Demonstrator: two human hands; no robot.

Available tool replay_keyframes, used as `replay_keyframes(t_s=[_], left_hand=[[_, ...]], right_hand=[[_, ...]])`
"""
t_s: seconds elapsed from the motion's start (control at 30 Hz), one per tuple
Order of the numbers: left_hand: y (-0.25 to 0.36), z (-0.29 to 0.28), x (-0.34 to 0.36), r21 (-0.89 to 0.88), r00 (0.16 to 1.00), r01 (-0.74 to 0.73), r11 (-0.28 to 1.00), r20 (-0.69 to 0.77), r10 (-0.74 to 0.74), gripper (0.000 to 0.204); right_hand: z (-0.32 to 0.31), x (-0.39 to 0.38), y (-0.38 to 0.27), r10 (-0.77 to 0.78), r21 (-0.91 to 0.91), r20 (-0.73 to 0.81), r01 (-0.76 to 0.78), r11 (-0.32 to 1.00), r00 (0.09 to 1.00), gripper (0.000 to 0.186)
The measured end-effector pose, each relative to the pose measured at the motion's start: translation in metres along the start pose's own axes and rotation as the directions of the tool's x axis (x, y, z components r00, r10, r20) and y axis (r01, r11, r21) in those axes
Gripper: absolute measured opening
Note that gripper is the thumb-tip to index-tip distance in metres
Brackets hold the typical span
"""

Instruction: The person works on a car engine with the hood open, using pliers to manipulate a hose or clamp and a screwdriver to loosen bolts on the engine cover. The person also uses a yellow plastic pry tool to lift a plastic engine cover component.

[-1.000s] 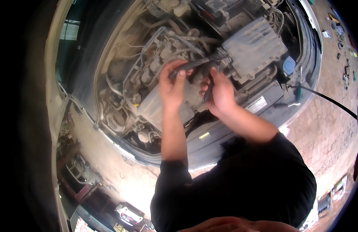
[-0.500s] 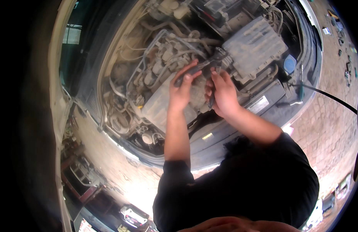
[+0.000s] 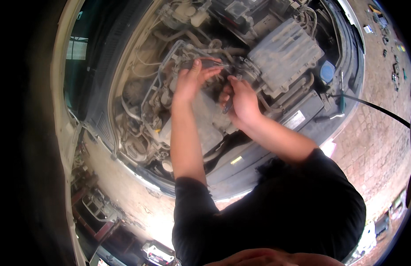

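Note:
My left hand (image 3: 190,82) is closed on the dark handle of what looks like a pair of pliers (image 3: 210,64), fingers along it and thumb on top. The other dark-grip handle (image 3: 228,105) is in the closed fist of my right hand (image 3: 244,101), its lower end poking out below the fingers. The two handles spread wide and converge on a dark fitting (image 3: 244,66) beside the grey ribbed box (image 3: 285,55). Just what the jaws grip is too dark and small to make out. Below both hands lies the dusty engine cover (image 3: 201,124).
Hoses and pipes (image 3: 174,55) crowd the left of the engine bay. A blue cap (image 3: 327,72) sits at the right. A ratchet-like tool (image 3: 332,118) and a teal-handled tool (image 3: 343,104) rest on the front edge, near a black cable (image 3: 383,113). Loose parts (image 3: 395,75) lie on the paving.
My left hand has moved left and up, swinging its handle outward so the handles stand wider apart. My right hand has shifted slightly left. The whole view has also shifted a little.

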State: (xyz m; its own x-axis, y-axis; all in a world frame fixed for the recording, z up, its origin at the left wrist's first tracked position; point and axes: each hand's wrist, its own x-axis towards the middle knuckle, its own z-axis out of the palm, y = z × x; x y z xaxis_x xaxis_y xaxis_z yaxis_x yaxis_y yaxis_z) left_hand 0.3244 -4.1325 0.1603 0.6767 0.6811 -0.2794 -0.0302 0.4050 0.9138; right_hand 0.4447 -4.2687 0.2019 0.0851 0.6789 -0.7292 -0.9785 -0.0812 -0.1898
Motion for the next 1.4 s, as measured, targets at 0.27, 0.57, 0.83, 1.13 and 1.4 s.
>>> replay_keyframes(t_s=[0.27, 0.57, 0.83, 1.13, 1.4], left_hand=[[-0.007, -0.014, 0.018, -0.032, 0.998, 0.063, 0.998, 0.028, -0.062, 0.054], [-0.010, -0.011, 0.015, -0.015, 0.994, 0.099, 0.995, -0.039, -0.099, 0.054], [-0.002, -0.003, 0.022, 0.036, 0.997, 0.066, 0.997, -0.034, -0.065, 0.050], [0.022, 0.010, 0.043, 0.118, 0.990, 0.137, 0.984, -0.039, -0.133, 0.049], [0.025, 0.010, 0.044, 0.164, 0.990, 0.144, 0.976, -0.033, -0.141, 0.050]], right_hand=[[0.008, 0.015, 0.006, -0.032, 0.028, -0.077, 0.034, 0.999, 0.997, 0.012], [0.013, 0.025, 0.016, -0.056, 0.073, -0.085, 0.062, 0.995, 0.995, 0.015], [0.015, 0.026, 0.012, -0.062, 0.098, -0.048, 0.066, 0.993, 0.997, 0.015], [0.019, 0.033, 0.005, -0.012, 0.215, 0.034, 0.004, 0.977, 0.999, 0.012], [0.023, 0.033, 0.006, -0.038, 0.235, 0.049, 0.025, 0.972, 0.998, 0.016]])
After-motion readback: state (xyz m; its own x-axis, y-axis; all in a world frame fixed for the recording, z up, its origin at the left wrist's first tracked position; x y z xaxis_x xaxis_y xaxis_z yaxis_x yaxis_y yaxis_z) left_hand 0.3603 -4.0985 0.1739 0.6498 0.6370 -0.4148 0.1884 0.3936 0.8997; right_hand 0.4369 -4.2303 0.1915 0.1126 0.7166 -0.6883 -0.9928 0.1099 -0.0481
